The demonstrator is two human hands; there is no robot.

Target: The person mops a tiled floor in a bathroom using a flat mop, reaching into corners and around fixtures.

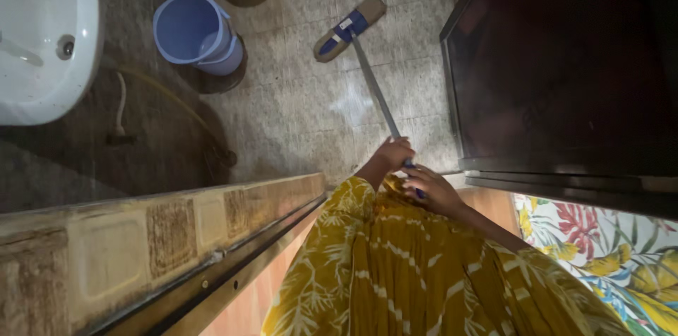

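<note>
A flat mop with a blue and beige head lies on the tiled bathroom floor, its grey metal pole running back toward me. My left hand grips the pole higher up toward the head. My right hand holds the pole's blue end just below it, close to my body. I wear a yellow patterned garment that fills the lower middle of the view.
A blue bucket stands on the floor left of the mop head. A white washbasin juts in at the far left, with a hose below. A dark door is at right, a tiled doorframe at lower left.
</note>
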